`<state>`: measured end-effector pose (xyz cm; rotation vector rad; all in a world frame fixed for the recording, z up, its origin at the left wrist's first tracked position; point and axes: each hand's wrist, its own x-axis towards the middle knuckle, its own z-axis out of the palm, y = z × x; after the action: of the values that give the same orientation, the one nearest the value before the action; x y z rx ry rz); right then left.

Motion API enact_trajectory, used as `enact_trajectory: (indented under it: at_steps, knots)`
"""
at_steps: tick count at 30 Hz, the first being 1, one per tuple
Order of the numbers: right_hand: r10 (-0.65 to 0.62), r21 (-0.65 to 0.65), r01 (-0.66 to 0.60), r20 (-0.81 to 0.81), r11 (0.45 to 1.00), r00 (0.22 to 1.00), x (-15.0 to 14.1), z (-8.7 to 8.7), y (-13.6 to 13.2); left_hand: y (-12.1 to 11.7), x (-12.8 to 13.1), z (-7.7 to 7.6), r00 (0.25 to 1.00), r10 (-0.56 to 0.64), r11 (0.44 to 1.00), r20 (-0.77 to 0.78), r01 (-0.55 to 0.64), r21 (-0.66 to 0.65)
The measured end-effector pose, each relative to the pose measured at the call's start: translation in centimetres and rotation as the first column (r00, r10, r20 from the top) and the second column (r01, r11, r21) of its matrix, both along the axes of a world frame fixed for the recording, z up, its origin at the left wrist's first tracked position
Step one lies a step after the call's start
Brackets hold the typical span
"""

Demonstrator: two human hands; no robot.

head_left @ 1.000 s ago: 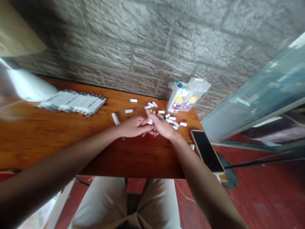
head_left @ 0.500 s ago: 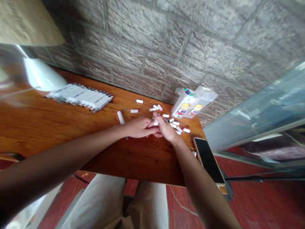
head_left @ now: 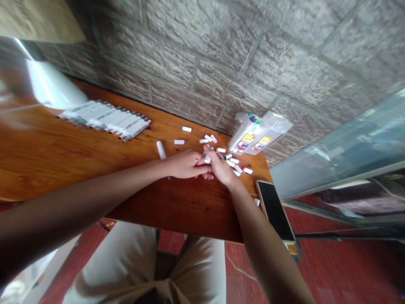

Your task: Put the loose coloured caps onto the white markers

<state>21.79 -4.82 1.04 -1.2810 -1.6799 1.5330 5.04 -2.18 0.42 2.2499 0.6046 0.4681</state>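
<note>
My left hand [head_left: 186,164] and my right hand [head_left: 221,169] meet above the front middle of the wooden table. My right thumb and fingers close on a small white marker cap [head_left: 207,159]. The left fingers are bent in against the right ones; whatever they hold is hidden. A white marker [head_left: 161,150] lies partly beneath my left wrist, its dark tip poking out below. Several loose white caps [head_left: 230,163] with coloured ends are scattered just beyond and beside my right hand. Farther left lies one cap with a pink end [head_left: 179,142].
A row of uncapped markers [head_left: 106,120] lies at the back left near a lamp [head_left: 52,86]. An open clear plastic case [head_left: 253,137] stands by the brick wall. The phone [head_left: 274,209] rests along the table's right edge, beside my right forearm.
The view has tilted slightly, so the table things sit a little higher. Both hands stay together around the cap, with hardly any visible change in the fingers.
</note>
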Motion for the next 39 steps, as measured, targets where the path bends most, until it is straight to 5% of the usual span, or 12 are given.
enact_trajectory:
  at_steps: [39]
  knots:
    - [-0.002, 0.141, -0.024, 0.178, 0.99, 0.984, -0.6, 0.8, -0.4, -0.1, 0.0, -0.3, 1.0, -0.001, 0.995, 0.008, 0.0, 0.097]
